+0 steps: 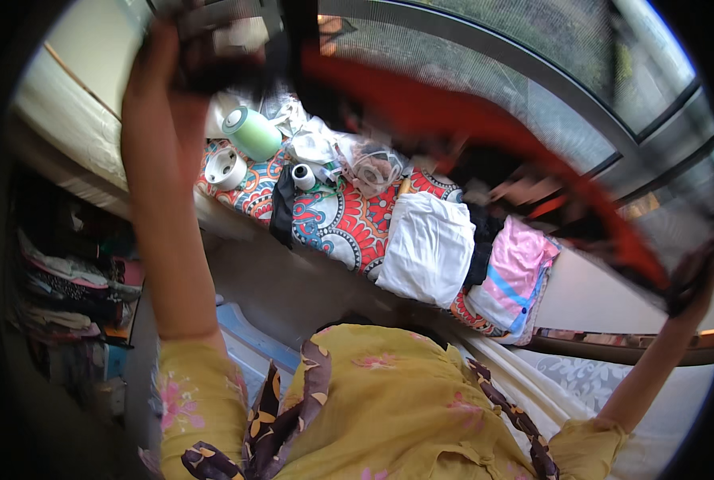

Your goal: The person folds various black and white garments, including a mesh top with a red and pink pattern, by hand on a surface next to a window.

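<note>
Both of my arms are raised, with a red and black cloth (453,111) stretched between them, blurred by motion. At the upper left, my left hand (168,72) grips its dark end, though the fingers are smeared and partly hidden. Far to the right, my right hand (693,273) holds the other end close to the picture's rim. The cloth sags across the front of the window (513,66) and covers part of the ledge beneath. Below it lie a folded white cloth (429,246) and a folded pink, white and blue cloth (510,270).
A patterned cloth (339,228) covers the ledge. On it stand a pale green cylindrical container (255,135), a white round object (225,169), a thread spool (303,176) and a clear plastic bag (372,165). Folded clothes (69,288) fill shelves at left. A white curtain (72,132) hangs nearby.
</note>
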`<state>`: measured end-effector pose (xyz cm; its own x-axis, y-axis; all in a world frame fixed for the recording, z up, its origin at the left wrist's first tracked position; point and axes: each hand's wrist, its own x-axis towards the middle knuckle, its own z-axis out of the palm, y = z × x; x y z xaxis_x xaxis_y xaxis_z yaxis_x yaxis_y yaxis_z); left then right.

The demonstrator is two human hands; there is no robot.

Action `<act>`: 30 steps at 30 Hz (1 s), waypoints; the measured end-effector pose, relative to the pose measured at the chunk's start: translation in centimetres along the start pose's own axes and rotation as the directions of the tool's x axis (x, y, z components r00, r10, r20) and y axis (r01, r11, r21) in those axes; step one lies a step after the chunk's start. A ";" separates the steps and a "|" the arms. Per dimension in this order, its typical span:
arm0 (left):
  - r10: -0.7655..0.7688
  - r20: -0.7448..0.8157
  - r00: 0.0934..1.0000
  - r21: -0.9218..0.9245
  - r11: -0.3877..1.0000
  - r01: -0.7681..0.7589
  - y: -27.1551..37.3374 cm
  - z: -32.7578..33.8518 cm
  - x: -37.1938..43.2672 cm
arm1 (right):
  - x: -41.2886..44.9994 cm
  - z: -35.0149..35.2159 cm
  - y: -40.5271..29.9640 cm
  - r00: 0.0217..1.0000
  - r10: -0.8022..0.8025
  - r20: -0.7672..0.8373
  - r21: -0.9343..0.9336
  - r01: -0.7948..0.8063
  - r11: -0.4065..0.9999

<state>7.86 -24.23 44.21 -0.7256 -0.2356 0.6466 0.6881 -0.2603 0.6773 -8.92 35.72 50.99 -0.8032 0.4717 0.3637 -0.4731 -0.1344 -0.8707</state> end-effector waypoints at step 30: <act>-0.769 -0.079 0.634 0.878 0.248 0.410 -21.4 -5.2 -45.5 | -32.7 -28.8 24.5 0.482 0.750 0.453 -0.892 0.257 0.373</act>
<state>26.13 -12.83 -1.58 -0.9900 -0.0229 -0.1390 -0.1193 0.6610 0.7409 16.16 42.14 8.18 -0.9060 -0.2678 -0.3276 -0.0605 0.8483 -0.5261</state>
